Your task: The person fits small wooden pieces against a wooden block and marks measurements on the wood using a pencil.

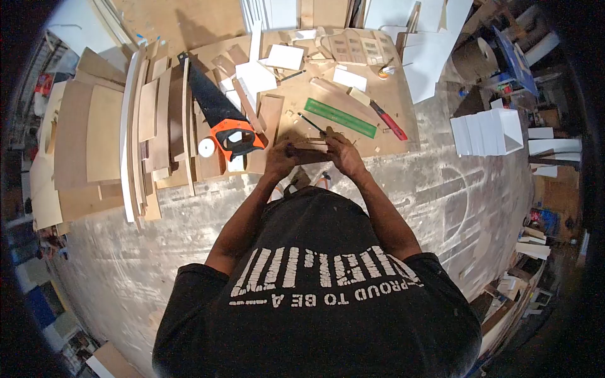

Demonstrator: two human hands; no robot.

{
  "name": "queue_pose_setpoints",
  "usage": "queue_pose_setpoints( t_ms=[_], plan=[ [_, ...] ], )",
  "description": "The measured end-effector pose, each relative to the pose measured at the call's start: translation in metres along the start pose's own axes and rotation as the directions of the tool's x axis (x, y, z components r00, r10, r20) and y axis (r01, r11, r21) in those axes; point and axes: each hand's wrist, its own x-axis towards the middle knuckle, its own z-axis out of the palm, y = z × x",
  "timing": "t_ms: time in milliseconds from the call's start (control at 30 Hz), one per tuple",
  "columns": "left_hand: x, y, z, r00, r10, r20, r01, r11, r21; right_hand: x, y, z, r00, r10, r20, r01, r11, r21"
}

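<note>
My left hand [281, 161] is closed on the left end of a small brown wood piece [310, 155], held in front of my body at the board's near edge. The right hand [345, 156] grips the other end of this piece. A dark pencil [310, 122] sticks out from the right fingers and points up and left. Just beyond the hands lies a green ruler [340, 118], with a red utility knife [389, 120] to its right. A handsaw [217, 101] with an orange and black handle rests left of my left hand.
Wood strips and panels [148, 120] are stacked on the left. Offcuts and white pieces [257, 78] lie across the plywood work surface [403, 133]. A white roll of tape [206, 148] sits beside the saw handle. White box-like pieces [485, 132] stand at right.
</note>
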Motion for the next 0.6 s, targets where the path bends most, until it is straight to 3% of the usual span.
queue_pose_setpoints(
  t_ms=[67, 267, 367, 600],
  plan=[
    [0.004, -0.016, 0.007, 0.999, 0.045, -0.007, -0.044, 0.997, 0.059, 0.0, 0.0, 0.0, 1.0, -0.016, -0.008, 0.016, 1.0, 0.0],
    [0.012, 0.021, -0.014, 0.963, 0.264, 0.056, -0.269, 0.956, 0.119, 0.0, -0.01, -0.006, 0.998, 0.05, 0.029, -0.052, 0.997, 0.059],
    [0.022, 0.015, -0.017, 0.962, 0.189, 0.196, -0.223, 0.959, 0.174, 0.001, -0.011, -0.005, 1.0, 0.015, -0.003, -0.015, 1.0, 0.009],
    [0.026, 0.008, -0.016, 0.963, 0.181, 0.2, -0.218, 0.959, 0.181, 0.002, -0.004, 0.002, 0.998, -0.005, -0.058, 0.007, 1.0, 0.026]
  ],
)
